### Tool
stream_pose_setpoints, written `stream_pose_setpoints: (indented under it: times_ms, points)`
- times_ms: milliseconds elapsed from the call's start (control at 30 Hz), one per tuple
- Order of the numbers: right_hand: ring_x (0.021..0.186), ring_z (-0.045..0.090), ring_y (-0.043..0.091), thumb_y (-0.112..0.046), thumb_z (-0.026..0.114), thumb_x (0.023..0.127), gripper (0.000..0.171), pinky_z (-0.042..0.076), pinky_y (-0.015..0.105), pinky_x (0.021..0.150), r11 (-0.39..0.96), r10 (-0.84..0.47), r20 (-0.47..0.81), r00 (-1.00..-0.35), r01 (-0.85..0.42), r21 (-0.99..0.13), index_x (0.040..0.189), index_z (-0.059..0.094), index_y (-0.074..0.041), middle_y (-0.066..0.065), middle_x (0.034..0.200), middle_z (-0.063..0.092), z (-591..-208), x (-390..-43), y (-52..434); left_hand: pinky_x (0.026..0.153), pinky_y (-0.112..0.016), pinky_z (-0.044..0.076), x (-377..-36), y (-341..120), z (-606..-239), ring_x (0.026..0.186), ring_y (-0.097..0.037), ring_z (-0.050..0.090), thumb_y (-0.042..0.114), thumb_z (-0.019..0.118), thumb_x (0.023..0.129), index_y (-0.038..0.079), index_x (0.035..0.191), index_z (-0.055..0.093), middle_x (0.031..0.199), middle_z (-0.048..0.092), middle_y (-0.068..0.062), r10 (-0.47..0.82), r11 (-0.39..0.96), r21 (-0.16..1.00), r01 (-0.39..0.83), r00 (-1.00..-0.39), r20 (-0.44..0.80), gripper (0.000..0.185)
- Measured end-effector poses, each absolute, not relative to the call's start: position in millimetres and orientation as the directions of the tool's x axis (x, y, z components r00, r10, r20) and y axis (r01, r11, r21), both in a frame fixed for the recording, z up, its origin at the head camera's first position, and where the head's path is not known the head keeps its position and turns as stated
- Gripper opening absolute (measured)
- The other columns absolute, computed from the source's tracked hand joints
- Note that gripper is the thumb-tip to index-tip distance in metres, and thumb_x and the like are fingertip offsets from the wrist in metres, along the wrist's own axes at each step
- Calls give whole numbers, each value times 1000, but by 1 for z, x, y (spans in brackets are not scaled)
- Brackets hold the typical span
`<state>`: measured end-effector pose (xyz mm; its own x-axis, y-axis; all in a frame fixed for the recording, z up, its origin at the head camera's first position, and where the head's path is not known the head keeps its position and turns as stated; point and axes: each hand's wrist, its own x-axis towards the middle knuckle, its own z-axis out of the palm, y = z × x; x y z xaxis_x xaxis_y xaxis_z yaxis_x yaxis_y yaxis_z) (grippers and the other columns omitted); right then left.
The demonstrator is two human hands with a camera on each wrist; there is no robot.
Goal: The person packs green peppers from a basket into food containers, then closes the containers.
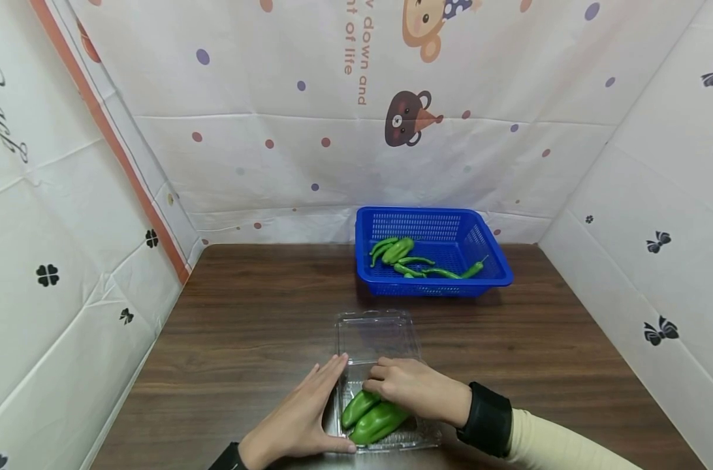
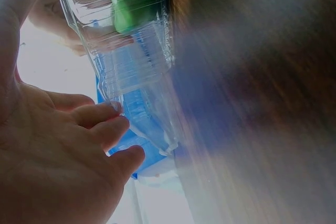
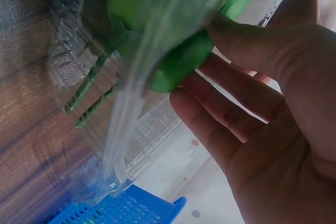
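A clear plastic clamshell box [image 1: 415, 441] lies opened on the table, its lid [image 1: 373, 334] folded back toward the far side. Large green peppers [image 1: 377, 424] lie in its base, side by side. My right hand [image 1: 420, 389] reaches into the box from the right and pinches the far end of a green pepper [image 3: 181, 66] between thumb and fingers. Along the box's left wall, my left hand [image 1: 300, 412] rests with straight fingers, its fingertips at the rim and its thumb near the front corner.
Behind the box, a blue plastic basket [image 1: 435, 288] stands near the back wall. Several thin green chili peppers [image 1: 412, 271] and a thicker pepper [image 1: 399, 250] lie in it. Printed cloth walls [image 1: 274, 163] enclose the brown wooden table [image 1: 239, 313] at the back and both sides.
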<state>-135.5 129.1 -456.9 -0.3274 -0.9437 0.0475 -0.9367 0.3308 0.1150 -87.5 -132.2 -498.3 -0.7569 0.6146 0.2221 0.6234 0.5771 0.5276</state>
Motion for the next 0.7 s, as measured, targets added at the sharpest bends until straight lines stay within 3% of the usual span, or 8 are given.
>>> stream_pose_setpoints:
  times_ms: [700]
  points:
    - [93, 61, 6, -21, 77, 93, 20, 53, 15, 74, 323, -945, 72, -318, -945, 60, 113, 74, -21, -8, 106, 69, -451, -136, 130, 121, -56, 26, -88, -133, -498, 153, -33, 28, 73, 75, 77, 0, 162, 22, 168, 25, -12, 615, 570, 531, 627, -754, 230, 124]
